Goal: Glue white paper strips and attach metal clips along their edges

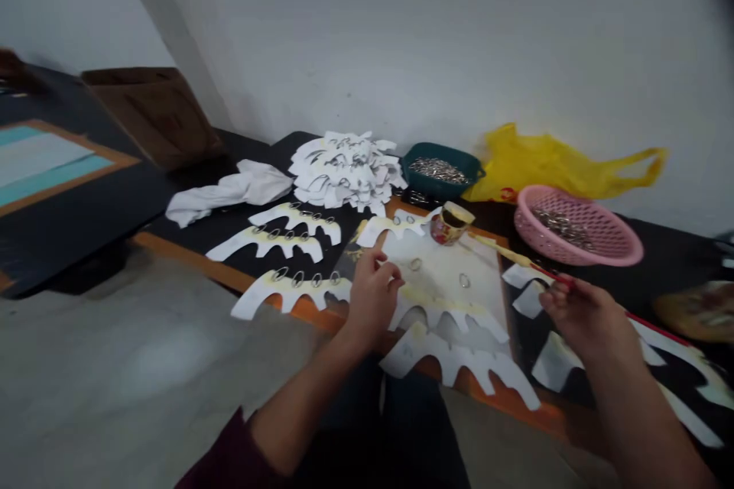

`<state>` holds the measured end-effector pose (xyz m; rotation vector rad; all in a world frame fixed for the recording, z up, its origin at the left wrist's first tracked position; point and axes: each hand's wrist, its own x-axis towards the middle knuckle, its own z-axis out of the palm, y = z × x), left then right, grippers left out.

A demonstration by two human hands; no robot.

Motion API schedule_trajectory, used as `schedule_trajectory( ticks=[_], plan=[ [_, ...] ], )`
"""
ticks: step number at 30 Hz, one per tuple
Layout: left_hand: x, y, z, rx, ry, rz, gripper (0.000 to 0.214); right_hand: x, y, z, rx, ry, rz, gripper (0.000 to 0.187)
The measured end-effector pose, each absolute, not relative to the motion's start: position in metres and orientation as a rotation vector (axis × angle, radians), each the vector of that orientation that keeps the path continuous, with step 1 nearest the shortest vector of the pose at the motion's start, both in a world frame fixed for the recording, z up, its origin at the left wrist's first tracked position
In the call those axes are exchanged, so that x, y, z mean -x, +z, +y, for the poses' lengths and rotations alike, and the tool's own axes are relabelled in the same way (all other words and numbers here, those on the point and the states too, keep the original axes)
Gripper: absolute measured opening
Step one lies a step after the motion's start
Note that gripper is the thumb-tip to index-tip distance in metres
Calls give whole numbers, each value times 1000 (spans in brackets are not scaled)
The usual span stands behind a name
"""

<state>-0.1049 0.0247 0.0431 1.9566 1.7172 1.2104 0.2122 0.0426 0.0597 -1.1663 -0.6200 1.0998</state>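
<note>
My right hand is closed on a brush with a red handle. Its long yellowed end points at a small printed cup of dark contents. My left hand has its fingers curled together over the pale work board; whatever they may pinch is too small to make out. Near it lies a white scalloped piece with metal rings along its yellowed edge. Two scalloped pieces overlap at the board's front, the nearer piece past the edge. A loose metal ring rests on the board.
Behind stand a heap of white pieces, a green basket of metal parts, a yellow bag and a pink basket. A crumpled white cloth and a brown paper bag are at left. More white pieces lie right.
</note>
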Motion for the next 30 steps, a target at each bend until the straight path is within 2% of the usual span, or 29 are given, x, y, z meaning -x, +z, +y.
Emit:
schedule_trajectory(
  ticks=[4, 10, 13, 17, 24, 30],
  plan=[
    [111, 42, 14, -1981, 1183, 1729, 11, -192, 76, 42, 1080, 1222, -702, 16],
    [105, 32, -47, -2278, 1155, 1403, 22, -164, 124, 26, 784, 1219, -582, 7],
    [98, 20, -72, -2410, 1110, 1217, 25, -163, 115, 2, 914, 1249, -547, 4],
    [85, 10, -88, -2541, 1049, 1051, 26, -165, 84, -43, 1142, 1301, -574, 12],
    [78, 7, -90, -2592, 844, 1085, 36, -156, 56, -78, 1269, 1420, -663, 20],
    [76, 6, -93, -2572, 744, 1124, 36, -161, 54, -85, 1390, 1341, -809, 22]
  ],
)
